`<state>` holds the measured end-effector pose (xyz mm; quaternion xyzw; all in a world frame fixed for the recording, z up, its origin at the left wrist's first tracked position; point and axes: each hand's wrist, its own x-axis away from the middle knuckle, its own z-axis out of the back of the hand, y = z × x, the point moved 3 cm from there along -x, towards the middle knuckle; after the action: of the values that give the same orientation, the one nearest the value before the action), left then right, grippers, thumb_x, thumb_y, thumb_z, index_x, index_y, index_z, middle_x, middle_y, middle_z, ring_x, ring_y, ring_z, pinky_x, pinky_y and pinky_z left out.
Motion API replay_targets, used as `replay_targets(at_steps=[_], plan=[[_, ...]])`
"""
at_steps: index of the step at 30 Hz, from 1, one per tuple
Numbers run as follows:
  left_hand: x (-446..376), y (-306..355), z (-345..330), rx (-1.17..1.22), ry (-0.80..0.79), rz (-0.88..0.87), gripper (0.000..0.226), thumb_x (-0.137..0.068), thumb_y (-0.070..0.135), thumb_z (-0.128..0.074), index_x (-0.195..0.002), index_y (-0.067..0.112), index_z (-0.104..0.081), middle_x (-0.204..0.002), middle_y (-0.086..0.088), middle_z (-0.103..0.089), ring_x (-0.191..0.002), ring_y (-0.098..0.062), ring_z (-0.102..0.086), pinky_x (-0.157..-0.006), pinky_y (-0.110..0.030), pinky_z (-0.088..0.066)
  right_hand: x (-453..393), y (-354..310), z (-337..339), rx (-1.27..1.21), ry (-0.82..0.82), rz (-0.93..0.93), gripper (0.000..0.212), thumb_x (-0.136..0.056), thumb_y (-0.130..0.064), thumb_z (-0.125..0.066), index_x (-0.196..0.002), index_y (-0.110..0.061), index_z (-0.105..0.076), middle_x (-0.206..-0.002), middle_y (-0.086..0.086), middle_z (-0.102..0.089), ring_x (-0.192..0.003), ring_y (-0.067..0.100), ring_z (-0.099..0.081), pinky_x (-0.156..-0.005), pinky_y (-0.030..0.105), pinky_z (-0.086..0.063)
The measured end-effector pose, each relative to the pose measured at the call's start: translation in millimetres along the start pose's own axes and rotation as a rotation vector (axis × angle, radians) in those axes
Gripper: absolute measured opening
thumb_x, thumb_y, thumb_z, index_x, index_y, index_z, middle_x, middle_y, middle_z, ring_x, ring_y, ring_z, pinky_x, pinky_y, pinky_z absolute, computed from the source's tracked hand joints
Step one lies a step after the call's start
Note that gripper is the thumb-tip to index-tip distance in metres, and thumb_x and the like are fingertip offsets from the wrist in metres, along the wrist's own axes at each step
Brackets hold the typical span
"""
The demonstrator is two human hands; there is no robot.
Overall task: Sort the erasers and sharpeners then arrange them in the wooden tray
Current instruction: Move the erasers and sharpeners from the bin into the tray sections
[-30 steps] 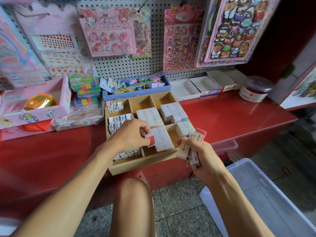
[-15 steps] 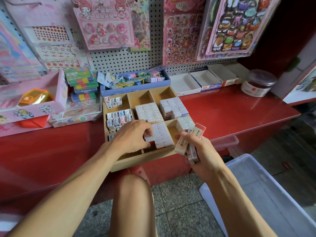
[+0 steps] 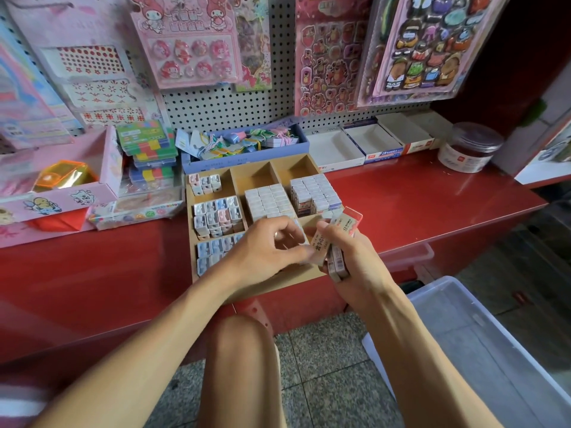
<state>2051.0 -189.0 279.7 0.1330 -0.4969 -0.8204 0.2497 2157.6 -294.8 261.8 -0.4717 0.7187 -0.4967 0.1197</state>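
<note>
The wooden tray [image 3: 301, 281] sits on the red counter, divided into compartments. Small pastel sharpeners [image 3: 216, 216] fill its left column. White wrapped erasers [image 3: 268, 200] are packed in the middle compartment, and more erasers [image 3: 315, 193] in the right one. My right hand [image 3: 355, 264] grips a bundle of long wrapped erasers [image 3: 344, 228] over the tray's front right corner. My left hand [image 3: 262, 254] hovers above the tray's front, its curled fingertips pinching the edge of the front eraser in that bundle. The front compartments are mostly hidden by both hands.
Behind the tray stand a blue box of trinkets [image 3: 244, 143], open white boxes [image 3: 333, 149] and a lidded jar [image 3: 469, 149]. A pink box [image 3: 61, 193] and stacked colourful cases [image 3: 148, 149] are on the left. A clear plastic bin [image 3: 494, 350] stands on the floor, right of my knee [image 3: 241, 350].
My left hand set a red-ended eraser into the tray's front middle compartment, then moved right to the bundle in my right hand. The right hand has barely moved.
</note>
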Motion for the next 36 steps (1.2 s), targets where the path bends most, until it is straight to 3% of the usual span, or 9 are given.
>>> replay_targets(at_steps=[5,7,10,12,17,23,28,32,36], plan=[[0.8,-5.6,0.5,0.17,-0.001,0.064,0.023,-0.077,0.01,-0.081,-0.093,0.017,-0.066,-0.074,0.004,-0.069,-0.069,-0.017,-0.068,-0.074,-0.043,-0.058,-5.8,-0.9,0.9,0.07,0.001,0.032,0.033,-0.085,-0.015,-0.072,-0.11,0.004,-0.064,-0.09,0.021,-0.062,-0.073,0.024,-0.063,-0.056,0.028,-0.051],[0.8,-9.5,6.3,0.228,0.007,0.116,0.021,-0.08,0.005,-0.077,-0.096,0.012,-0.067,-0.08,0.001,-0.067,-0.071,-0.019,-0.07,-0.073,-0.042,-0.06,-9.0,-2.5,8.6,0.174,0.067,0.052,0.026,-0.09,-0.013,-0.068,-0.109,0.006,-0.065,-0.084,0.016,-0.063,-0.068,0.019,-0.059,-0.054,0.025,-0.045],[-2.9,-13.9,27.1,0.187,0.111,0.157,0.011,-0.085,0.002,-0.07,-0.095,0.007,-0.069,-0.095,-0.011,-0.067,-0.075,-0.022,-0.074,-0.067,-0.034,-0.062,-14.0,-7.1,20.5,0.353,0.119,0.075,0.009,-0.087,-0.013,-0.071,-0.093,-0.007,-0.071,-0.065,0.0,-0.058,-0.059,0.012,-0.048,-0.052,0.026,-0.034],[-9.4,-18.1,43.9,0.123,0.19,0.152,0.01,-0.088,0.0,-0.065,-0.095,0.007,-0.068,-0.1,-0.015,-0.065,-0.073,-0.022,-0.074,-0.06,-0.029,-0.059,-16.0,-8.4,24.7,0.404,0.093,0.063,0.011,-0.086,-0.016,-0.074,-0.094,-0.012,-0.069,-0.064,-0.004,-0.058,-0.059,0.011,-0.046,-0.053,0.029,-0.031],[-27.8,-31.4,74.1,-0.097,0.283,0.137,0.02,-0.084,0.004,-0.065,-0.087,0.023,-0.07,-0.088,-0.006,-0.069,-0.069,-0.023,-0.069,-0.059,-0.039,-0.052,-18.2,-10.9,27.4,0.385,0.064,0.095,0.028,-0.086,-0.015,-0.076,-0.109,-0.008,-0.063,-0.075,-0.003,-0.066,-0.059,0.004,-0.058,-0.052,0.02,-0.042],[-47.6,-32.4,76.9,-0.318,0.185,0.111,0.016,-0.087,0.008,-0.065,-0.094,0.022,-0.069,-0.071,0.01,-0.057,-0.054,-0.001,-0.047,-0.048,-0.019,-0.033,-22.9,-7.5,31.4,0.297,0.026,0.082,0.03,-0.093,-0.015,-0.068,-0.116,0.004,-0.062,-0.074,-0.001,-0.062,-0.057,0.007,-0.051,-0.047,0.02,-0.038],[-61.0,-28.3,65.1,-0.551,0.089,0.025,0.019,-0.085,0.012,-0.067,-0.104,0.017,-0.07,-0.085,0.007,-0.06,-0.076,-0.008,-0.056,-0.07,-0.023,-0.041,-25.3,-2.1,39.2,0.327,0.048,0.055,0.024,-0.089,-0.007,-0.07,-0.109,0.004,-0.065,-0.079,0.009,-0.06,-0.06,0.012,-0.049,-0.049,0.026,-0.034],[-66.8,-35.2,56.2,-0.617,0.054,0.003,0.017,-0.081,0.012,-0.07,-0.097,0.016,-0.067,-0.086,0.006,-0.061,-0.069,0.001,-0.053,-0.062,-0.02,-0.04,-25.6,-1.9,40.8,0.349,0.023,0.065,0.022,-0.087,-0.001,-0.07,-0.106,0.007,-0.065,-0.069,0.005,-0.06,-0.057,0.009,-0.051,-0.048,0.018,-0.04],[-69.0,-40.2,58.6,-0.567,0.092,0.013,0.012,-0.079,0.017,-0.073,-0.089,0.019,-0.07,-0.083,0.007,-0.065,-0.075,-0.005,-0.06,-0.067,-0.021,-0.046,-26.4,-1.6,42.1,0.325,0.015,0.068,0.019,-0.087,0.002,-0.068,-0.104,0.008,-0.066,-0.067,0.001,-0.063,-0.056,0.008,-0.052,-0.049,0.019,-0.041]])
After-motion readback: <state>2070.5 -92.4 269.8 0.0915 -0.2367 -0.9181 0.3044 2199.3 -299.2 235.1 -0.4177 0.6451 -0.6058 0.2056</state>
